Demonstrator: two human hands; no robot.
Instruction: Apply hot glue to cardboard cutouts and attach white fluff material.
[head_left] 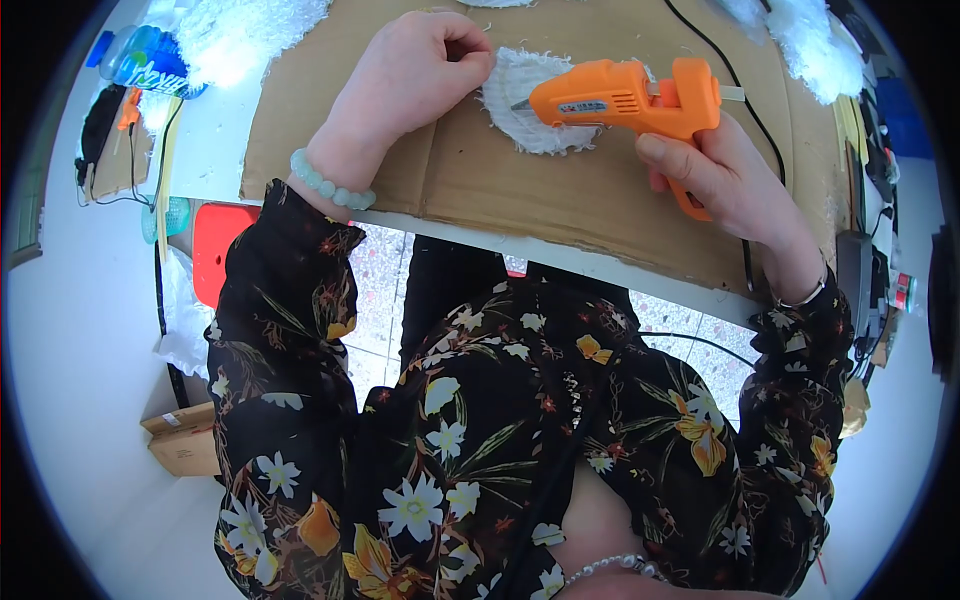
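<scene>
An orange hot glue gun (625, 95) is in my right hand (725, 175), which is wrapped around its handle. A pale glue stick (733, 93) sticks out of the gun's back, and the nozzle points left, over a white frayed-edged fabric piece (545, 135). That piece lies flat on a brown cardboard sheet (600, 215). My left hand (420, 75) is closed in a pinch at the fabric's upper left edge; its fingertips partly hide the spot they grip. The gun covers the fabric's right part.
Fluffy white material (245, 40) lies at the far left beside a blue-capped bottle (150, 62), with more fluff (815, 50) at the far right. A black cord (735, 70) runs down the cardboard's right side. A red stool (222, 250) stands below the table's left side.
</scene>
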